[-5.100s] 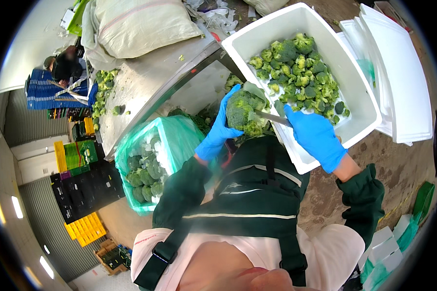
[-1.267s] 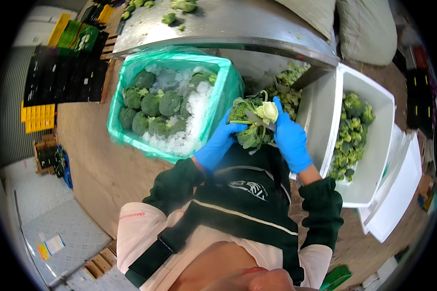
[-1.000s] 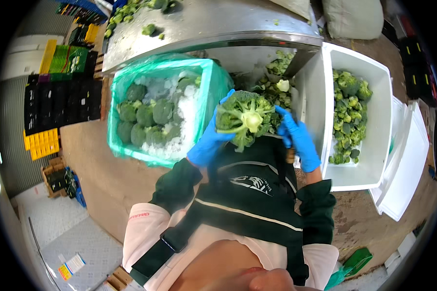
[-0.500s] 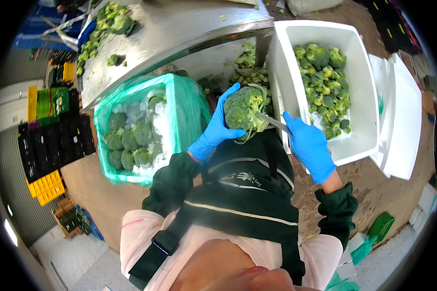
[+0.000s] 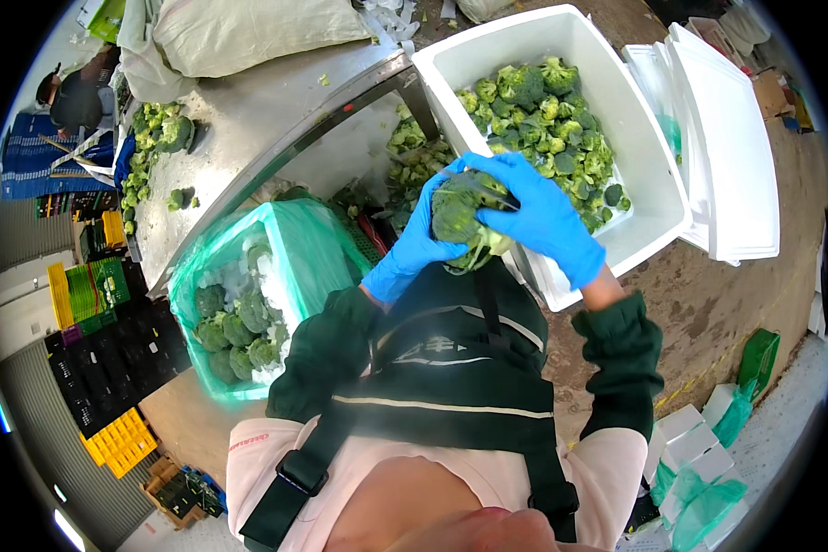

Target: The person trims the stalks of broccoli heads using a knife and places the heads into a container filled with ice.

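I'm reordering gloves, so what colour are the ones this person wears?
Bright blue, on the left hand and right hand; seen in the head view.

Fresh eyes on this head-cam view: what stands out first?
Probably the bright blue gloves at the centre, with the left grip around a broccoli head and the right grip over its right side. Next, the big white box at upper right, holding small broccoli pieces. Then the green-lined box left of centre, with larger broccoli heads inside.
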Tool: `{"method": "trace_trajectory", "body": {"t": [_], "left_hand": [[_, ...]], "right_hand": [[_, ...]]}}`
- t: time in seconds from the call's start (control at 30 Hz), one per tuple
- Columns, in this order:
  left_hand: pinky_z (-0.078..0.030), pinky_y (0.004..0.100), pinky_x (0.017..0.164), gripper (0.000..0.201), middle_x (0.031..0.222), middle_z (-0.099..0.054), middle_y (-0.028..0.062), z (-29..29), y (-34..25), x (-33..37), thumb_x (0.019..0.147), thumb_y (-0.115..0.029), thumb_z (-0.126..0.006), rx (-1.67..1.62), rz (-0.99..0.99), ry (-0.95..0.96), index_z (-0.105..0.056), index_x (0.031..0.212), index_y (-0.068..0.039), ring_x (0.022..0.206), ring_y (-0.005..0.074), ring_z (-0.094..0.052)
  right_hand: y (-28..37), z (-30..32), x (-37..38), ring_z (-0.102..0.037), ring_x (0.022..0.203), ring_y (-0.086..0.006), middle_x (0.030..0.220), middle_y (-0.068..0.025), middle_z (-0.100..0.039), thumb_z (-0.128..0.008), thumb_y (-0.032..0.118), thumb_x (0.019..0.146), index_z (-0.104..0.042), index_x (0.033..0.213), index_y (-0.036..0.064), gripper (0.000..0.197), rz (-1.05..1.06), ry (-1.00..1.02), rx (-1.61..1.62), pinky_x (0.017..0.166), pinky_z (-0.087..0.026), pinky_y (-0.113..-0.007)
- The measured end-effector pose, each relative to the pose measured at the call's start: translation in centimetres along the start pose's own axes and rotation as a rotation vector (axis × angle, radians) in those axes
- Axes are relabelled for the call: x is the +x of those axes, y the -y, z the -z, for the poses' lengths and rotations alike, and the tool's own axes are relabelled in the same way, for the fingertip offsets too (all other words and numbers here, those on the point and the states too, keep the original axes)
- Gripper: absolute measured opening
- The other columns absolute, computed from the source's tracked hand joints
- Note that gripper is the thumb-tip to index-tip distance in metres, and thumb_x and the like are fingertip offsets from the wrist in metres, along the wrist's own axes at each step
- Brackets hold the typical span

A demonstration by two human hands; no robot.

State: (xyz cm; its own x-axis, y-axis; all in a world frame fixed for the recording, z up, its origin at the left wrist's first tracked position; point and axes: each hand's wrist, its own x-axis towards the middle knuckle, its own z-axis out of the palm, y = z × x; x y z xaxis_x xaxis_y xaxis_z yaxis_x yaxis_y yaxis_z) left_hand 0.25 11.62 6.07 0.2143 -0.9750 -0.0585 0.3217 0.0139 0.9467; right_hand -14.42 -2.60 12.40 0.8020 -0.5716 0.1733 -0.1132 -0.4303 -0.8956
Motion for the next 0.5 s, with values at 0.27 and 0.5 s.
{"method": "trace_trajectory", "body": {"t": [0.27, 0.5], "left_hand": [[-0.038, 0.0504, 0.099, 0.066, 0.129, -0.048, 0.0134, 4.5, 2.6, -5.5, 0.073, -0.038, -0.06, -1.026, 0.346, -0.525, -0.044, 0.13, -0.009, 0.115, 0.0317, -0.049], [-0.045, 0.0537, 0.09, 0.061, 0.128, -0.049, 0.0129, 14.3, -2.3, -8.3, 0.082, -0.045, -0.053, -1.063, -0.032, -0.615, -0.042, 0.131, -0.011, 0.113, 0.032, -0.05]], "right_hand": [[-3.0, 5.2, 2.7, -0.057, 0.078, -0.0111, 0.096, -0.0071, -0.059, -0.066, 0.01, 0.081, -0.05, 0.123, 0.0027, 0.046, -0.36, -0.606, 0.221, 0.062, -0.048, -0.023], [-8.1, 4.5, -4.3, -0.036, 0.048, -0.0041, 0.102, -0.0031, -0.063, -0.059, 0.022, 0.087, -0.059, 0.118, 0.0052, 0.036, -0.745, -0.373, -0.017, 0.042, -0.032, -0.02]]}}
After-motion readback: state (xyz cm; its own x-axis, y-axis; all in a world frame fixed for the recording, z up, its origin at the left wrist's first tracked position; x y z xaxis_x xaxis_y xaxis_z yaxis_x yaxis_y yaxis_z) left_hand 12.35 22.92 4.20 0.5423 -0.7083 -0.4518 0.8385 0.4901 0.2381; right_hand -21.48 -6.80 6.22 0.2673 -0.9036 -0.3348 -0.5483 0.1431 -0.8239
